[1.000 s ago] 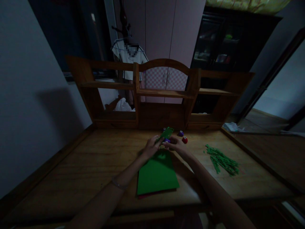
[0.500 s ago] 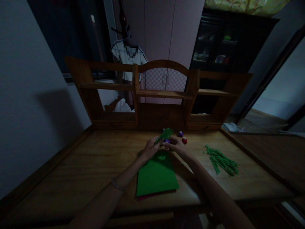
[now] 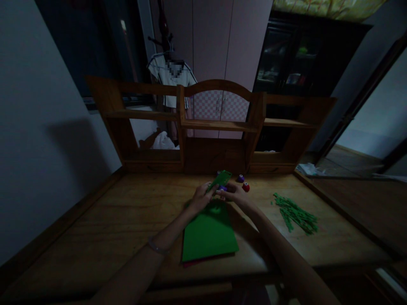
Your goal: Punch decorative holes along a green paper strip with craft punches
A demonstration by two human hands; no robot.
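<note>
My left hand (image 3: 201,198) pinches a narrow piece of green paper (image 3: 223,178), tilted up and away, with small holes near its far end. My right hand (image 3: 238,195) is closed around a small purple craft punch (image 3: 223,188) at the paper's right edge. Whether the paper sits inside the punch's slot I cannot tell. Below both hands lies a stack of green sheets (image 3: 210,237), with a red edge showing underneath. Just beyond my right hand stand a red punch (image 3: 246,187) and another purple punch (image 3: 241,178). A further small purple one (image 3: 218,173) is partly hidden behind the green paper.
A pile of thin green paper strips (image 3: 295,214) lies on the right of the wooden desk (image 3: 127,220), with a tiny green scrap beside it. A wooden shelf unit (image 3: 219,124) rises along the back edge. The room is dim.
The green paper and the purple punch shift very slightly between my fingers. Both hands keep their grip in nearly the same place.
</note>
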